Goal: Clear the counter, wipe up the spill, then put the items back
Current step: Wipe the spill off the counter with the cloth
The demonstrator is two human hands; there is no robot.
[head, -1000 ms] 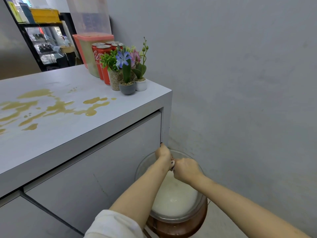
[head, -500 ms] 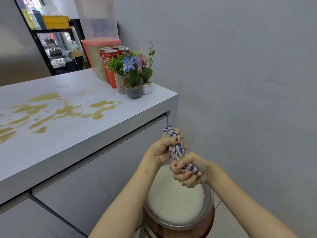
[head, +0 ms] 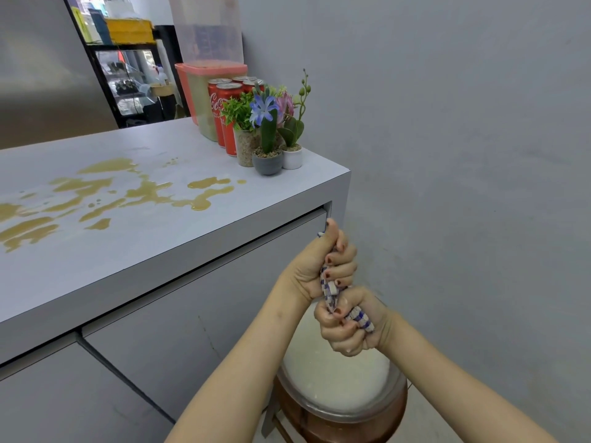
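Beside the grey counter (head: 224, 231), a person wrings a blue-and-white checked cloth (head: 330, 287) with both bare hands. The left hand (head: 315, 266) is clenched round the upper end of the twisted cloth, thumb pointing up and a corner of fabric poking out above it. The right hand (head: 350, 329) grips the lower end just beneath, fingers curled tight, with a short tail of cloth showing at the heel of the palm. The two fists nearly touch, and the cloth is held in the air off the counter's front right corner, above a clear bowl (head: 339, 412) of milky water (head: 335, 378) that sits on a brown round stool (head: 367, 430) near the floor. On the counter, a yellow-brown spill (head: 150, 191) spreads in puddles and streaks across the left and middle of the top, well apart from the hands. At the far right corner stand the items, crowded together against the grey wall (head: 447, 155): red cola cans (head: 228, 119), a tall clear container with a pink band (head: 211, 67) behind them, and three small potted plants in front, one in a speckled pot (head: 246, 148), one with a blue flower in a dark grey pot (head: 268, 163), and one in a white pot (head: 292, 157). A black shelf unit (head: 128, 75) with a yellow crate stands in the background.
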